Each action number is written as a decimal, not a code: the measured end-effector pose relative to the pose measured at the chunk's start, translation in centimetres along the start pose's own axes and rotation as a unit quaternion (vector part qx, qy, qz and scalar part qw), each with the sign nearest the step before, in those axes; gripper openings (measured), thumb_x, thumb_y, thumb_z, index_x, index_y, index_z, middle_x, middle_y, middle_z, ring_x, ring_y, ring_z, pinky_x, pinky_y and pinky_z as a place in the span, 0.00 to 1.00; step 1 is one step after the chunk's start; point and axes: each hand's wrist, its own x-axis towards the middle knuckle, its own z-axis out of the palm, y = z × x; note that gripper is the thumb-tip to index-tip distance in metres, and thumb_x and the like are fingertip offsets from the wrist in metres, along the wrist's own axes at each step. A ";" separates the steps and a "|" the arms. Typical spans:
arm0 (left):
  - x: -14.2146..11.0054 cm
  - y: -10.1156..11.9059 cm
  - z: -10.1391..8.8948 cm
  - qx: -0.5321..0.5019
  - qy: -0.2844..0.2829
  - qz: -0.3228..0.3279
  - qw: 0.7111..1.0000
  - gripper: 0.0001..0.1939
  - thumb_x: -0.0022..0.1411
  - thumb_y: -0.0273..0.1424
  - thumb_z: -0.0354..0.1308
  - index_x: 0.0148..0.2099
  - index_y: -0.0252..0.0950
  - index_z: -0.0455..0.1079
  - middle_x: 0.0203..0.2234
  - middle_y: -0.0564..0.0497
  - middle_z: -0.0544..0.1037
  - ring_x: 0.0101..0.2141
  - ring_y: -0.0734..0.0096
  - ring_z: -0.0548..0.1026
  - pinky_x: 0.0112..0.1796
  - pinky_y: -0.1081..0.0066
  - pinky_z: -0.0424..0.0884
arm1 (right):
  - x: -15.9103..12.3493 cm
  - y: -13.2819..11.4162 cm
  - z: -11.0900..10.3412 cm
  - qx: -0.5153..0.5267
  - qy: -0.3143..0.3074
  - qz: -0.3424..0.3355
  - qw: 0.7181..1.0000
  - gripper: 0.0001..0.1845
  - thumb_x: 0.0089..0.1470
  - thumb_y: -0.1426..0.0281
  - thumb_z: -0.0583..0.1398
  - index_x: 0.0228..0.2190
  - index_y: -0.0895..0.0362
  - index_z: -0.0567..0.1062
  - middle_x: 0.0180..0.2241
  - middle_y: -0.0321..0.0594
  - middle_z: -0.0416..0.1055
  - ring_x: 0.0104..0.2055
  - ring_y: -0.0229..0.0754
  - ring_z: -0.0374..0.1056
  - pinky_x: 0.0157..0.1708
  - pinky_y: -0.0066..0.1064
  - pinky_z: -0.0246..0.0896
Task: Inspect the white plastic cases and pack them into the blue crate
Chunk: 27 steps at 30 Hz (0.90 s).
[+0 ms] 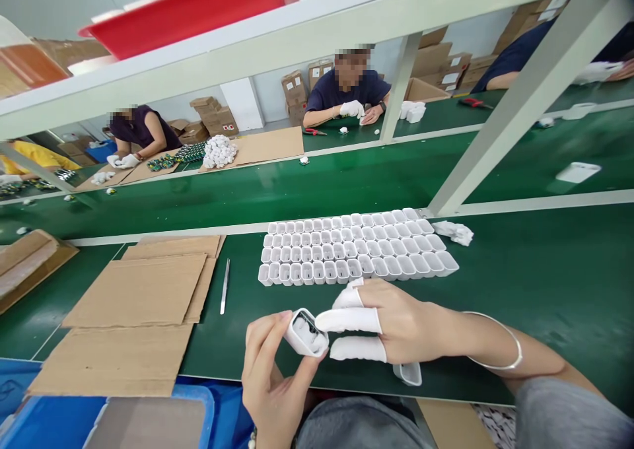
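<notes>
My left hand grips a small white plastic housing between thumb and fingers. Its open end is tilted up, showing a dark part and white pieces inside. From the right, my right hand, in white finger cots, reaches to the housing; its fingers are stretched out and spread, and one fingertip touches the rim. Whether it presses on the part inside is hidden. Beneath my right wrist lies another white housing, partly covered. Beyond my hands stand several rows of open white housings.
Metal tweezers lie left of the rows, beside flat cardboard sheets. Crumpled white material rests at the right end of the rows. A slanted frame post rises behind. Co-workers sit across the green conveyor belt. Blue bins stand at lower left.
</notes>
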 end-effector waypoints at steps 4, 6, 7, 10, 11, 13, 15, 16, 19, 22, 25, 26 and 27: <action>0.2 0.0 0.0 -0.018 -0.041 0.000 0.999 0.25 0.56 0.22 0.64 0.56 0.41 0.69 0.43 0.46 0.73 0.44 0.61 0.72 0.42 0.64 0.73 | -0.1 0.1 0.3 0.060 -0.011 0.016 0.998 0.11 0.63 0.66 0.58 0.42 0.56 0.79 0.34 0.40 0.68 0.31 0.34 0.66 0.33 0.26 0.62; 0.1 -0.2 -0.1 -0.019 -0.071 0.009 0.997 0.25 0.57 0.23 0.65 0.57 0.41 0.68 0.43 0.46 0.73 0.44 0.61 0.72 0.41 0.65 0.73 | -0.2 0.2 0.4 0.096 -0.015 0.026 0.995 0.10 0.62 0.67 0.59 0.41 0.56 0.79 0.35 0.40 0.67 0.31 0.33 0.65 0.33 0.25 0.62; 0.1 -0.3 -0.2 -0.017 -0.080 0.014 0.997 0.26 0.57 0.23 0.65 0.57 0.40 0.68 0.43 0.45 0.73 0.44 0.61 0.72 0.41 0.65 0.73 | -0.2 0.3 0.4 0.109 -0.016 0.029 0.994 0.10 0.62 0.67 0.59 0.41 0.56 0.79 0.35 0.40 0.66 0.32 0.33 0.64 0.33 0.25 0.62; 0.3 -0.4 -0.3 0.003 -0.088 0.028 0.996 0.26 0.56 0.23 0.65 0.57 0.39 0.68 0.43 0.45 0.73 0.43 0.61 0.72 0.40 0.65 0.73 | -0.2 0.4 0.4 0.128 -0.019 0.041 0.991 0.08 0.62 0.71 0.59 0.40 0.57 0.79 0.35 0.40 0.67 0.33 0.34 0.64 0.34 0.25 0.62; 0.4 -0.4 -0.3 0.012 -0.090 0.036 0.995 0.25 0.56 0.23 0.65 0.56 0.39 0.69 0.42 0.45 0.74 0.43 0.61 0.73 0.40 0.65 0.73 | -0.2 0.5 0.5 0.134 -0.022 0.046 0.990 0.08 0.62 0.72 0.59 0.39 0.57 0.79 0.34 0.40 0.67 0.33 0.34 0.64 0.34 0.26 0.62; 0.6 -0.3 -0.3 0.027 -0.091 0.055 0.994 0.24 0.56 0.23 0.65 0.55 0.38 0.69 0.42 0.45 0.75 0.43 0.60 0.73 0.40 0.64 0.73 | -0.2 0.6 0.5 0.147 -0.027 0.054 0.987 0.08 0.61 0.73 0.58 0.38 0.57 0.79 0.34 0.39 0.67 0.33 0.34 0.64 0.34 0.26 0.62; 0.7 -0.1 -0.3 0.041 -0.084 0.070 0.993 0.22 0.56 0.23 0.65 0.54 0.38 0.70 0.41 0.45 0.75 0.42 0.60 0.73 0.40 0.64 0.74 | -0.2 0.6 0.5 0.137 -0.034 0.056 0.988 0.08 0.61 0.74 0.58 0.37 0.57 0.78 0.34 0.39 0.67 0.33 0.34 0.64 0.34 0.26 0.61; 0.7 -0.1 -0.2 0.051 -0.077 0.074 0.993 0.22 0.56 0.23 0.65 0.54 0.38 0.70 0.41 0.45 0.75 0.42 0.60 0.74 0.39 0.64 0.74 | -0.2 0.5 0.6 0.121 -0.034 0.057 0.990 0.08 0.62 0.73 0.58 0.37 0.57 0.78 0.34 0.39 0.67 0.33 0.34 0.64 0.34 0.26 0.61; 0.6 -0.1 0.0 0.099 -0.043 0.099 0.989 0.23 0.56 0.20 0.65 0.54 0.36 0.70 0.41 0.45 0.75 0.43 0.61 0.73 0.40 0.64 0.74 | -0.2 0.2 0.7 0.077 -0.030 0.084 0.993 0.08 0.63 0.70 0.58 0.40 0.57 0.77 0.36 0.41 0.68 0.34 0.36 0.65 0.35 0.28 0.61; 0.4 -0.2 0.2 0.144 0.004 0.137 0.980 0.23 0.53 0.17 0.66 0.51 0.33 0.71 0.40 0.44 0.76 0.43 0.61 0.73 0.40 0.64 0.73 | -0.2 -0.1 0.7 0.092 -0.038 0.128 0.987 0.09 0.62 0.67 0.59 0.42 0.56 0.76 0.40 0.41 0.69 0.37 0.37 0.66 0.37 0.29 0.61; 0.3 -0.2 0.4 0.167 0.032 0.165 0.972 0.23 0.50 0.15 0.68 0.49 0.30 0.72 0.39 0.43 0.76 0.42 0.60 0.74 0.39 0.64 0.74 | -0.2 -0.4 0.6 0.098 -0.044 0.148 0.983 0.07 0.61 0.67 0.60 0.40 0.55 0.76 0.41 0.40 0.69 0.37 0.36 0.66 0.38 0.28 0.61; 0.2 -0.2 0.4 0.171 0.038 0.175 0.969 0.23 0.49 0.15 0.69 0.48 0.29 0.72 0.39 0.43 0.76 0.42 0.60 0.74 0.39 0.64 0.74 | -0.1 -0.5 0.6 0.092 -0.043 0.151 0.983 0.07 0.61 0.68 0.60 0.39 0.56 0.76 0.40 0.40 0.69 0.37 0.36 0.66 0.38 0.28 0.61; 0.2 -0.2 0.3 0.175 0.040 0.184 0.966 0.23 0.48 0.15 0.69 0.48 0.29 0.73 0.38 0.43 0.76 0.42 0.60 0.74 0.39 0.64 0.74 | -0.1 -0.6 0.7 0.083 -0.041 0.154 0.984 0.07 0.60 0.67 0.60 0.38 0.56 0.76 0.40 0.40 0.69 0.36 0.36 0.67 0.37 0.28 0.61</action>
